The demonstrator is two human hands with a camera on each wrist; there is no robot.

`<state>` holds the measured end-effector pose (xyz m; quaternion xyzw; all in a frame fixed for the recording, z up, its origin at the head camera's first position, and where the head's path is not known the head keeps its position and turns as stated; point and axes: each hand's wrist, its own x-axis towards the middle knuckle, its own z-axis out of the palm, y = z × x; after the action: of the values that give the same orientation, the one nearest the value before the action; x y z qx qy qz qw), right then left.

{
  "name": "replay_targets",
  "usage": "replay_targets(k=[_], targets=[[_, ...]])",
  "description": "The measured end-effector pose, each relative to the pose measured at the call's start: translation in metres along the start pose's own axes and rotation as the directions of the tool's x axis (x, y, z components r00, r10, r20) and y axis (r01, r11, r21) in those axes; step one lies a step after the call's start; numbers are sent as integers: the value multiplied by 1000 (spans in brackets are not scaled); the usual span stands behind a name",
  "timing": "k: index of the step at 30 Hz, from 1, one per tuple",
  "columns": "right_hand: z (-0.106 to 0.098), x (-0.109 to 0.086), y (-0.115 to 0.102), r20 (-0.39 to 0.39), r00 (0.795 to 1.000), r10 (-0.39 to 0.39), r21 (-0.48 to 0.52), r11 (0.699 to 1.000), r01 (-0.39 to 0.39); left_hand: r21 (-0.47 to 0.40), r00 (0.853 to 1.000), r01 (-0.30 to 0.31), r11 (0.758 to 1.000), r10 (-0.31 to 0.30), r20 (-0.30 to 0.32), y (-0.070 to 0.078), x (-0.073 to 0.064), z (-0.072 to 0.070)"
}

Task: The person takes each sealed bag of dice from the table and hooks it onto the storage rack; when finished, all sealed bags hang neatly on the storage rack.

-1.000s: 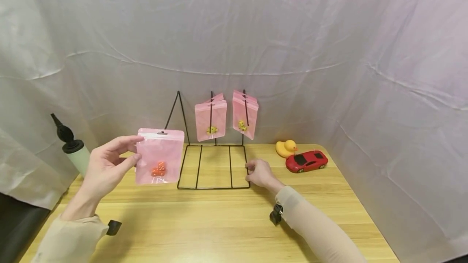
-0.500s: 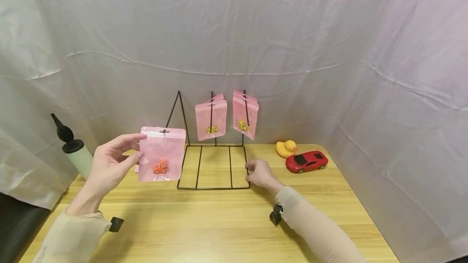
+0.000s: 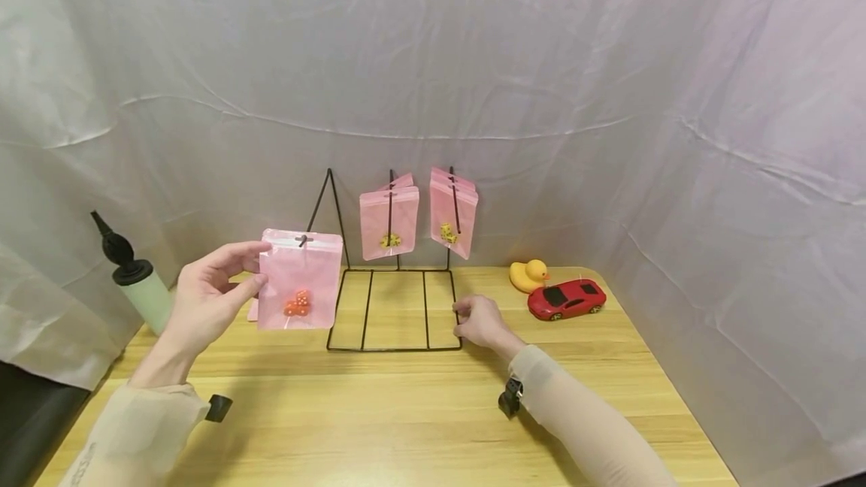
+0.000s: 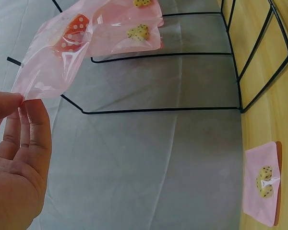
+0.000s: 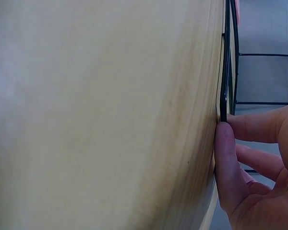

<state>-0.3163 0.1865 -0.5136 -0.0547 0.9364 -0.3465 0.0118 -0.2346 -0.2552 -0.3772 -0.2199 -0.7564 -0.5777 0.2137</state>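
My left hand (image 3: 206, 299) pinches the left edge of a pink zip bag (image 3: 287, 269) with orange dice (image 3: 298, 303) inside. The black wire rack (image 3: 365, 322) has its left prong at the bag's hang hole, and the prong's tip (image 4: 12, 61) sticks out past the bag in the left wrist view. With thumb and fingers, my right hand (image 3: 482, 320) grips the right side wire of the rack's base, seen closely in the right wrist view. Pink bags with yellow dice hang on the middle prong (image 3: 390, 225) and the right prong (image 3: 456, 205).
Another pink bag (image 4: 263, 184) with yellow dice lies on the wooden table (image 3: 379, 412), mostly hidden behind my left hand in the head view. A green hand pump (image 3: 145, 295) stands at left. A yellow rubber duck (image 3: 528, 276) and a red toy car (image 3: 567, 299) sit at right.
My left hand has moved slightly up and to the right with the orange-dice bag, and the prong's tip now shows over its hang hole. My right hand has stayed put.
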Motion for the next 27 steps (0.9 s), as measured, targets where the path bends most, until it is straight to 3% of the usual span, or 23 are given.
replay_targets(k=[7, 16, 21, 27], targets=[[0, -1, -2, -3, 1000, 2, 5, 1000, -2, 31, 1000, 15, 999, -15, 2, -1, 7, 3], [0, 1, 0, 3, 1000, -21, -10, 1000, 21, -25, 1000, 17, 1000, -18, -16, -8, 16, 9], [8, 14, 24, -3, 994, -112, -24, 993, 112, -9, 999, 19, 1000, -19, -28, -11, 19, 10], [21, 32, 48, -5, 994, -111, -21, 994, 111, -62, 999, 16, 998, -18, -46, -14, 25, 13]])
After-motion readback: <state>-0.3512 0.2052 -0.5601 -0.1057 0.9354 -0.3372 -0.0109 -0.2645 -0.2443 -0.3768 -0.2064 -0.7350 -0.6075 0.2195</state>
